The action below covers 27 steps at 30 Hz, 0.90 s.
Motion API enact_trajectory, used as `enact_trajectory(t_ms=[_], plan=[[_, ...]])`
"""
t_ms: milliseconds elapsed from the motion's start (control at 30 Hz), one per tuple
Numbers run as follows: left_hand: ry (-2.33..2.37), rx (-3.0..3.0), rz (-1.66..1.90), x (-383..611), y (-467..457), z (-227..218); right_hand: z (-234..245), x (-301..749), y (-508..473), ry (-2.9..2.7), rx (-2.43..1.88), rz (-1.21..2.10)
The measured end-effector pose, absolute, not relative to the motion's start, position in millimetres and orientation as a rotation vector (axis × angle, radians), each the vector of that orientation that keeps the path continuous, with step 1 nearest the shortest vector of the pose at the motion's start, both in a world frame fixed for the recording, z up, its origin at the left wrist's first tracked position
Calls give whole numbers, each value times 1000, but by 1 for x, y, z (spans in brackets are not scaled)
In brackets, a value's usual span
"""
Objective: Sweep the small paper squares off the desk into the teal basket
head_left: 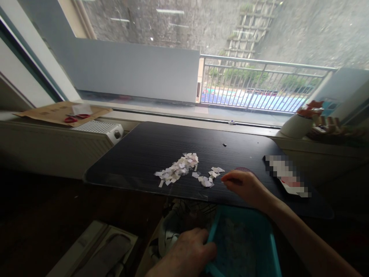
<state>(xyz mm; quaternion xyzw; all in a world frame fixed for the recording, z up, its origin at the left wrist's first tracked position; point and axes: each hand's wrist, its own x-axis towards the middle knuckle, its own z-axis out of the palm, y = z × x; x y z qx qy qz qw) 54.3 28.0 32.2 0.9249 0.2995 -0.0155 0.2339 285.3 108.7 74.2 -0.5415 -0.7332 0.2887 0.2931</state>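
Observation:
A heap of small cut paper scraps (178, 169) lies on the black table (138, 154), with a smaller cluster (208, 177) to its right. My right hand (245, 184) rests on the table beside that smaller cluster, fingers curled toward the scraps; whether it pinches one I cannot see. My left hand (187, 254) grips the left rim of a teal plastic dustpan (245, 246) held just below the table's front edge, with pale scraps inside it.
A white cup (296, 125) and other items stand on the windowsill at the right. A flat card (288, 179) lies on the table's right side. A radiator (98, 129) and brown cardboard with red scissors (75, 117) are at the left. The window shows a railing.

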Motion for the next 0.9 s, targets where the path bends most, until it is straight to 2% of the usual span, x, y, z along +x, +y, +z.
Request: enact_trajectory(t_ms=[367, 633, 900], plan=[[826, 2544, -36, 55, 28, 27, 81, 274, 106, -2025, -1397, 741], [818, 2552, -28, 55, 26, 31, 91, 295, 104, -2228, -1609, 350], [869, 2557, -58, 58, 26, 38, 92, 305, 100, -2237, -1593, 347]])
